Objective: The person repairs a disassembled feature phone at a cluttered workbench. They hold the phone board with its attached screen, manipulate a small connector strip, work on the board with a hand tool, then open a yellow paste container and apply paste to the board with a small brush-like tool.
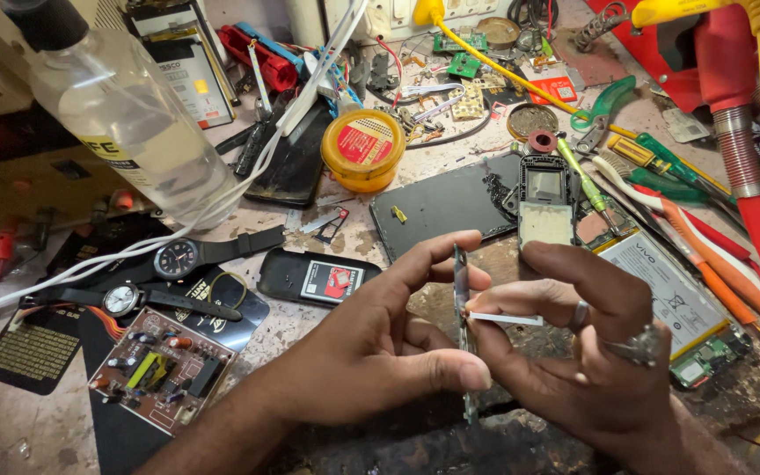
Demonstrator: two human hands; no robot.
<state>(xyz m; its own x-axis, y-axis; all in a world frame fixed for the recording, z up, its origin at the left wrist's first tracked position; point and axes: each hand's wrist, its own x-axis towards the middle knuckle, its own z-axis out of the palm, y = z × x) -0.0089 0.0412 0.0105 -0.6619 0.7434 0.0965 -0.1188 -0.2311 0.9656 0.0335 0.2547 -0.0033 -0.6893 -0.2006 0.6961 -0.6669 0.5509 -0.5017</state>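
Observation:
My left hand [378, 343] pinches a thin, narrow phone part [461, 299], held upright on edge between thumb and fingers near the bench's front. My right hand [587, 352], with rings on two fingers, holds a small white strip [505, 318] whose tip touches that part's side. Just beyond the hands lie a black phone frame [545, 198] with a bare inner panel and a dark phone back cover [446, 204].
A cluttered repair bench: a clear bottle [125, 105] at left, two wristwatches [178, 259], a circuit board [162, 374], a yellow round tin [363, 148], a phone battery [666, 286], screwdrivers and tweezers [661, 189] at right, and a red hose [749, 176].

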